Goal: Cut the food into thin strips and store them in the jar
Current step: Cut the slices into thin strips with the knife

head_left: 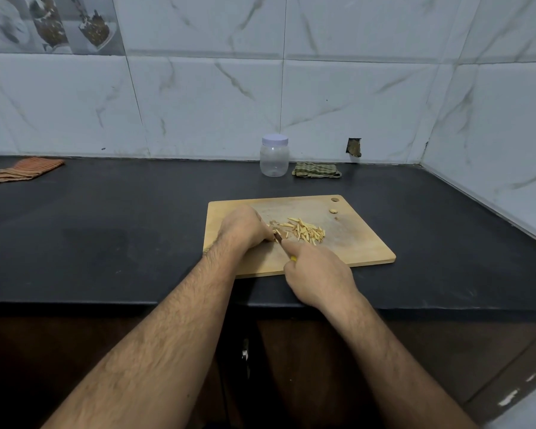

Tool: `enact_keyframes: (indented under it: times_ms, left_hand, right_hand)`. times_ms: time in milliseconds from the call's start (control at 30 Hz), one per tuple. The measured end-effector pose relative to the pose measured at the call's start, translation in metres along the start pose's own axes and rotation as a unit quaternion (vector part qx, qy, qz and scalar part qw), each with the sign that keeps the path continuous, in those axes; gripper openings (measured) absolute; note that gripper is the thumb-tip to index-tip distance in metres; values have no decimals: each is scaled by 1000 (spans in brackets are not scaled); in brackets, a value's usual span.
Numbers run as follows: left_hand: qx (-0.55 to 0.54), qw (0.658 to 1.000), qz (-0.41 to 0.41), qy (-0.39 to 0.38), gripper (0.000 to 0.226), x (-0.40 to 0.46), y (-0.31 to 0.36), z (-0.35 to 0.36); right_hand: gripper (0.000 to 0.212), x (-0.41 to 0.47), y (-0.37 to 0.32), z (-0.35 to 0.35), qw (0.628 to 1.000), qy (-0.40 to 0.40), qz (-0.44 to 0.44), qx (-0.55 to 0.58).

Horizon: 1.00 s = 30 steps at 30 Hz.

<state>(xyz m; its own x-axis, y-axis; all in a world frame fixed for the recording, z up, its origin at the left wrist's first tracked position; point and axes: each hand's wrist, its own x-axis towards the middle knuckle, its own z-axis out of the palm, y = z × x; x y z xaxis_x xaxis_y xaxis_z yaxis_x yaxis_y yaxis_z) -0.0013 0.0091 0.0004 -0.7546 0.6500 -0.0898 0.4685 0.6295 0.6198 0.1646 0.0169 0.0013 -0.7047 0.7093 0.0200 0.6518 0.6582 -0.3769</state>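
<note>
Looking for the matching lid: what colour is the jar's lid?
Pale lilac lid on the clear jar, head view.

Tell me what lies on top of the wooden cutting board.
On the cutting board: pale strips, both hands and the knife. The left hand covers the piece being cut.

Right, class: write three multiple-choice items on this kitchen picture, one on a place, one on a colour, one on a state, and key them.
1. Where does the plastic jar stand?
A. on the cutting board
B. on the counter by the wall
C. in a hand

2. What colour is the cloth at far left?
A. orange striped
B. blue
C. white

3. What is the jar's state?
A. lid off, full
B. on its side
C. lid on, empty

Key: B, it stands behind the cutting board, next to the green cloth; A, orange stripes show; C, its lid is on and no strips are inside.
</note>
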Motion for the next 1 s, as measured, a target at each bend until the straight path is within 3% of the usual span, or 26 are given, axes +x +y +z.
enact_keyframes:
  times_ms: [400,667,900,1000]
  left_hand:
    - [1,1000,20,3,24,-3,-2,-1]
    - [-52,996,74,-9,11,-5,-17,-6]
    - [-150,984,78,61,14,-1,-38,-6]
    - [-102,984,110,95,14,-2,-38,-7]
  right_hand:
    - [56,-13,6,3,999,28,29,-17]
    - [55,-13,-1,4,999,38,-3,-8]
    - [55,-8,4,0,999,27,24,-27]
    - [57,-5,10,-6,998,39,48,-25]
